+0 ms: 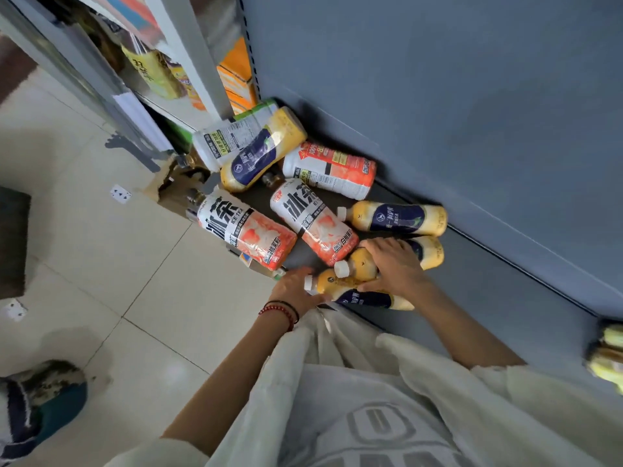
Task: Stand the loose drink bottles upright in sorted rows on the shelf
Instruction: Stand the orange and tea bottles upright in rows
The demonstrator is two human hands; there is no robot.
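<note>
**Bottles all flat on bottom shelf**

Grey shelf (488,298), back panel (438,96) behind. Pile lying down: large ice tea bottles (249,230) crowd the left, yellow bottles (401,219) the right. Right hand (394,264) grips one yellow bottle (357,264); left hand (293,289) at nearest bottle (364,298) neck, grip unclear.

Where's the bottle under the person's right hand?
Head view, near centre: the yellow bottle lies on its side between a nearer yellow bottle and a farther yellow bottle.
</note>
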